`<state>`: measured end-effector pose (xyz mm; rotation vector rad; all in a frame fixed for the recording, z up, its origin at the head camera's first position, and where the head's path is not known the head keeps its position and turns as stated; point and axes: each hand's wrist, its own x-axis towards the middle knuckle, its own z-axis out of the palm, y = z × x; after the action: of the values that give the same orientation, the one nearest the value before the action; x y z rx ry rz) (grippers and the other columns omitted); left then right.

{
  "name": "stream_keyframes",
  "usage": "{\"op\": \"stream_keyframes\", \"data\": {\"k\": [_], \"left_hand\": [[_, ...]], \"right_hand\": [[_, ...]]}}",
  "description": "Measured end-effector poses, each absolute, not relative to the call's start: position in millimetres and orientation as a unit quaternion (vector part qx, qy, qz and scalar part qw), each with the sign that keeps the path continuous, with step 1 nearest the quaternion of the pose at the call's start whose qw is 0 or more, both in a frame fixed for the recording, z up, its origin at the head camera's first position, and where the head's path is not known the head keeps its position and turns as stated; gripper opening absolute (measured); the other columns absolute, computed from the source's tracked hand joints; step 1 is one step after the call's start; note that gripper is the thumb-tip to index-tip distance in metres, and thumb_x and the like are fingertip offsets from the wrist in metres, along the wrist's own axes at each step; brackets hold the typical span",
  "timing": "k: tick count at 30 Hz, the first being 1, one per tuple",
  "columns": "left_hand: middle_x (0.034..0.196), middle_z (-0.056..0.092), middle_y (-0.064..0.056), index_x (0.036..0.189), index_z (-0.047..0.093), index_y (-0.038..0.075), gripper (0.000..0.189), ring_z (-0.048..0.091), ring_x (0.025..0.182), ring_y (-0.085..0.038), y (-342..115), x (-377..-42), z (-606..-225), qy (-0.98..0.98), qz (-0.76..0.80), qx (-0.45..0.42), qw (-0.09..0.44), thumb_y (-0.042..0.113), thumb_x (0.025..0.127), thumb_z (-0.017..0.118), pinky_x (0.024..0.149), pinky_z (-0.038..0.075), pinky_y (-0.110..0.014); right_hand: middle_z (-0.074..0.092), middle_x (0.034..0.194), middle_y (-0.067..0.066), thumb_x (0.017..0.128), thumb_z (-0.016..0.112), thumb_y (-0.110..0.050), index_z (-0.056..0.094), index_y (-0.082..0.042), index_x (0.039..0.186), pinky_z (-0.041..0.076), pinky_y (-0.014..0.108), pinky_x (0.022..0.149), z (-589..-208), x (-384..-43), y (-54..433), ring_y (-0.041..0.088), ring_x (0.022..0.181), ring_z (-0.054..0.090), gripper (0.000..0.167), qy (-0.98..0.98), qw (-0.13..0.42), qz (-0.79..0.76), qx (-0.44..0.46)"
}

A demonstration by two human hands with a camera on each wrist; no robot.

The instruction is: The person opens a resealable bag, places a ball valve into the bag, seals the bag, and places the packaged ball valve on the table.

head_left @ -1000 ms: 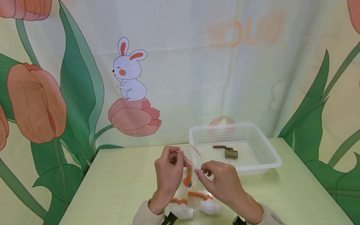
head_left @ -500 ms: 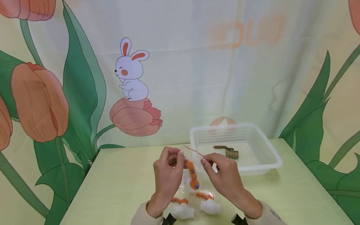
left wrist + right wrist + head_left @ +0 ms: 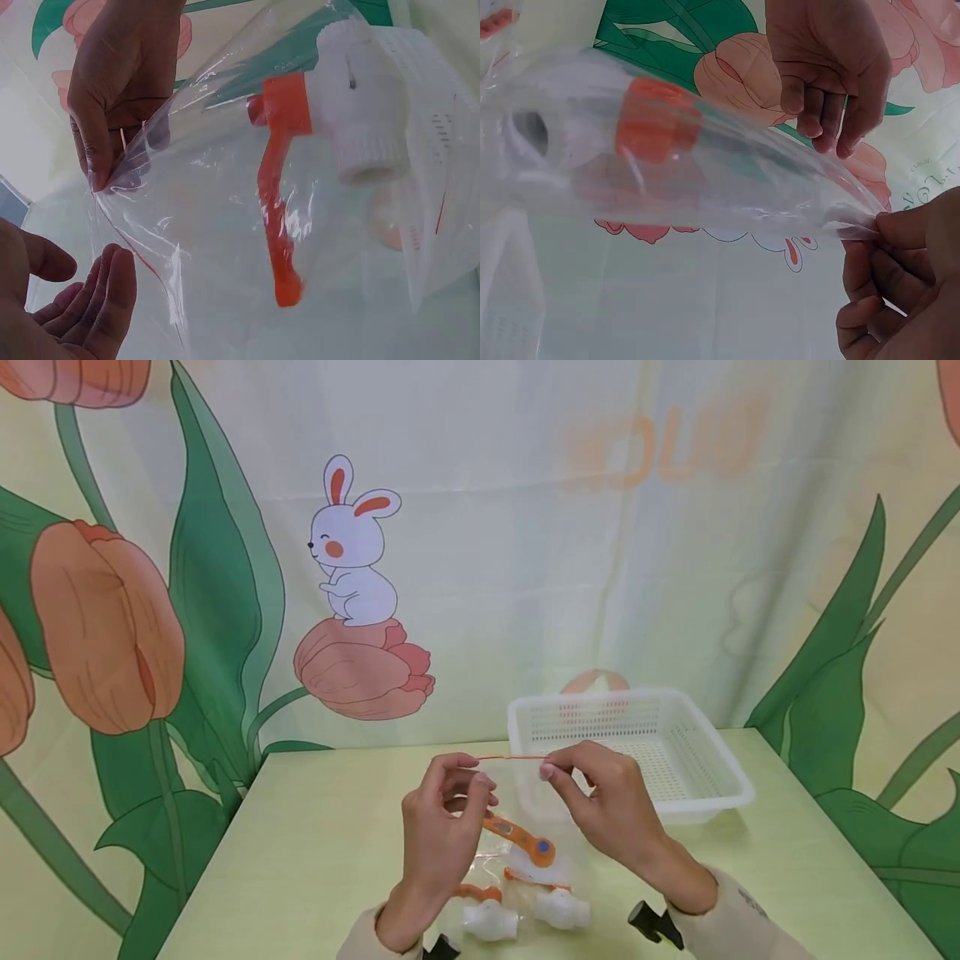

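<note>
The right hand [image 3: 611, 810], angled inward, pinches the edge of a clear bag [image 3: 210, 195] between thumb and fingers; opposite, the left hand [image 3: 438, 831] has its thumb apart from its loosely bent fingers, any touch unclear. Below and between them hangs the bagged valve [image 3: 364, 105], its orange handle [image 3: 525, 839] partly hidden by the left fingers in the head view.

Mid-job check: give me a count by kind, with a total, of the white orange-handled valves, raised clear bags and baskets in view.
White orange-handled valves: 3 (raised valve, left lower valve, right lower valve)
Raised clear bag: 1
White basket: 1
Total: 5
</note>
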<state>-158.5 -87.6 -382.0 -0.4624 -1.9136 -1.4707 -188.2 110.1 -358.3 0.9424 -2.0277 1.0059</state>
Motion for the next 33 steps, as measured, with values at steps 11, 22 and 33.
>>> {"op": "stream_keyframes", "data": {"k": [11,22,33], "left_hand": [[0.112,0.067,-0.002,0.118,0.064,0.01,0.031,0.062,0.106,-0.017,-95.0,-163.8,-364.5,-0.799,-0.391,-0.272,0.368,0.012,0.088,0.07,0.087,0.054,-0.035],[0.102,0.071,0.001,0.11,0.068,0.011,0.02,0.066,0.094,-0.012,-89.1,-171.7,-356.5,-0.839,-0.342,-0.31,0.29,0.017,0.091,0.069,0.08,0.055,-0.031],[0.087,0.068,0.003,0.095,0.068,0.01,0.003,0.062,0.079,-0.007,-87.5,-178.3,-356.9,-0.829,-0.376,-0.344,0.23,0.012,0.093,0.067,0.074,0.055,-0.026]], "right_hand": [[0.072,0.082,-0.006,0.081,0.077,-0.005,0.073,-0.013,0.087,0.044,0.015,0.065,-354.4,-191.7,119.3,0.004,0.07,0.059,0.011,-0.79,0.33,0.35,0.38],[0.073,0.082,-0.007,0.081,0.078,-0.008,0.075,-0.014,0.089,0.048,0.018,0.065,-354.7,-192.6,121.6,0.003,0.07,0.061,0.011,-0.798,0.309,0.333,0.395],[0.072,0.08,-0.008,0.083,0.076,-0.01,0.076,-0.016,0.089,0.045,0.013,0.064,-352.9,-191.4,123.0,0.002,0.069,0.059,0.009,-0.796,0.295,0.344,0.402]]}}
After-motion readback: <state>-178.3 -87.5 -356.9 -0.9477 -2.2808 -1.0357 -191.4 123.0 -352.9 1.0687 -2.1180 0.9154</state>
